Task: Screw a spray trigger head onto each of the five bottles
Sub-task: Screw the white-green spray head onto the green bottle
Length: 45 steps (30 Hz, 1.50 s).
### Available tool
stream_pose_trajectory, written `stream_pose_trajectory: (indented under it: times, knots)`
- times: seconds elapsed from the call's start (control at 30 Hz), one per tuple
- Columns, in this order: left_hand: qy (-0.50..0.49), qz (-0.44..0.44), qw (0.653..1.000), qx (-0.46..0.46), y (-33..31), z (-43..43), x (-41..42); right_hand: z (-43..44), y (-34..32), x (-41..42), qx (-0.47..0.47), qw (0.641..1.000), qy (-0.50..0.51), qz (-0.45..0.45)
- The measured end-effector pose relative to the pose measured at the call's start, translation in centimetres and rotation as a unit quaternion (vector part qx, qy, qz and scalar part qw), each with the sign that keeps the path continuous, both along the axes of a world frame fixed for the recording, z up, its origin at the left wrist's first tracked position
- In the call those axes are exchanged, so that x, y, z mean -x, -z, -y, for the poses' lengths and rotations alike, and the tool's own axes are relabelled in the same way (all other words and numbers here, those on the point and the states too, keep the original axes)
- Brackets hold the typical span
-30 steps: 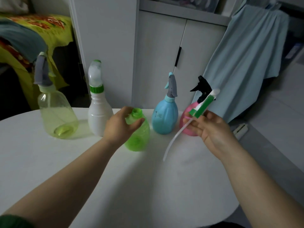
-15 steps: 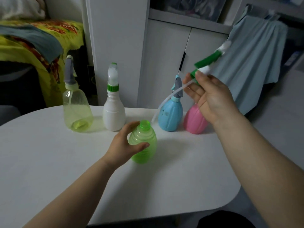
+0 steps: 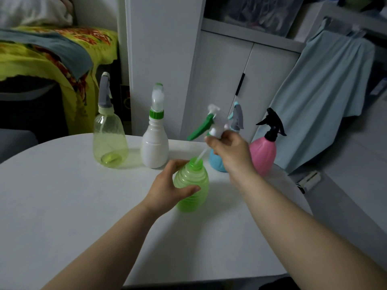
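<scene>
My left hand [image 3: 168,188] grips the ribbed green bottle [image 3: 193,190], which stands upright on the white table [image 3: 62,206]. Just above it, my right hand [image 3: 229,152] holds a white and green spray trigger head [image 3: 209,123], slightly blurred. Its dip tube [image 3: 200,156] runs down into the bottle's open neck, while the head itself stays above the neck. Behind stand a yellow-clear bottle [image 3: 110,141], a white bottle [image 3: 155,143], a blue bottle [image 3: 217,164] partly hidden by my right hand, and a pink bottle [image 3: 262,155], each with a trigger head on top.
White cabinet doors [image 3: 219,84] rise behind the table. A light blue cloth [image 3: 326,91] hangs at the right. A yellow patterned cover [image 3: 41,59] lies over furniture at the left. The table's curved edge runs close along the right and front.
My right hand has come down from high up and brought the trigger head over the green bottle, so the tube now enters the neck. My left hand keeps its grip on the bottle.
</scene>
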<state>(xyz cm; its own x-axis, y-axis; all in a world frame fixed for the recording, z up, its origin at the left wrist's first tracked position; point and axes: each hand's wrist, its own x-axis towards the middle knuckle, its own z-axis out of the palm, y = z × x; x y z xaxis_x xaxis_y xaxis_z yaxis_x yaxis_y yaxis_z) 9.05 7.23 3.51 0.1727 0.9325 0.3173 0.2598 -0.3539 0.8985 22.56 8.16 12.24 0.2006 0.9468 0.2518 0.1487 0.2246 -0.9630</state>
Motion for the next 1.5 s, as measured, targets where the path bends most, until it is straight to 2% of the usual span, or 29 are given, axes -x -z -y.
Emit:
stream_pose_trajectory:
  times: [0.2, 0.33, 0.47, 0.57, 0.63, 0.7, 0.8, 0.9, 0.97, 1.13, 1.23, 1.3, 1.4, 1.43, 1.5]
  knots:
    - [0.001, 0.0, 1.0, 0.007, 0.4, -0.3, 0.0, 0.6, 2.8, 0.8, 0.019, 0.991, -0.007, 0.129]
    - [0.007, 0.001, 1.0, 0.0, 0.4, -0.3, 0.0, 0.7, 3.2, 0.0, 0.031, 0.988, -0.036, 0.144]
    - [0.012, 0.008, 1.0, -0.003, 0.3, -0.3, 0.0, 0.7, 2.7, -1.7, 0.054, 0.99, -0.042, 0.122]
    - [0.015, 0.014, 1.0, -0.001, 0.3, -0.3, 0.0, 0.6, 1.5, -3.1, 0.041, 0.985, 0.021, 0.167]
    - [0.016, 0.017, 1.0, 0.0, 0.3, -0.2, 0.0, 0.3, -0.1, -3.5, 0.049, 0.979, -0.015, 0.197]
    - [0.016, 0.015, 1.0, -0.001, 0.3, -0.2, 0.1, -0.4, -1.8, -3.2, 0.086, 0.96, -0.123, 0.237]
    - [0.016, 0.011, 1.0, -0.001, 0.2, -0.2, 0.1, -1.3, -3.6, -1.4, 0.127, 0.897, -0.241, 0.348]
    - [0.014, 0.011, 1.0, 0.013, 0.2, -0.1, 0.1, -1.7, -4.1, 0.1, 0.131, 0.835, -0.254, 0.471]
    - [0.017, 0.017, 1.0, 0.017, 0.2, -0.2, 0.0, -1.7, -4.1, 0.4, 0.136, 0.818, -0.246, 0.502]
    - [0.044, 0.023, 0.998, 0.043, 0.1, -0.5, 0.2, -1.5, -3.8, 0.6, 0.125, 0.822, -0.219, 0.511]
    - [0.068, 0.006, 0.996, 0.06, 0.1, -0.8, 0.6, -1.4, -3.3, 1.2, 0.093, 0.805, -0.174, 0.56]
    - [0.02, -0.005, 0.999, 0.043, 0.0, -0.5, 0.1, -1.1, -2.7, 1.4, 0.072, 0.808, -0.13, 0.571]
    - [-0.073, -0.033, 0.997, 0.009, 0.3, 0.5, -1.5, -0.8, -1.9, 1.1, 0.067, 0.842, -0.091, 0.528]
    - [-0.07, -0.022, 0.997, 0.013, 0.4, 0.7, -1.7, -0.7, -1.8, 0.9, 0.071, 0.845, -0.093, 0.521]
    - [-0.002, 0.01, 0.998, 0.06, 0.3, 0.3, -1.2, -0.8, -2.1, 0.6, 0.081, 0.835, -0.118, 0.531]
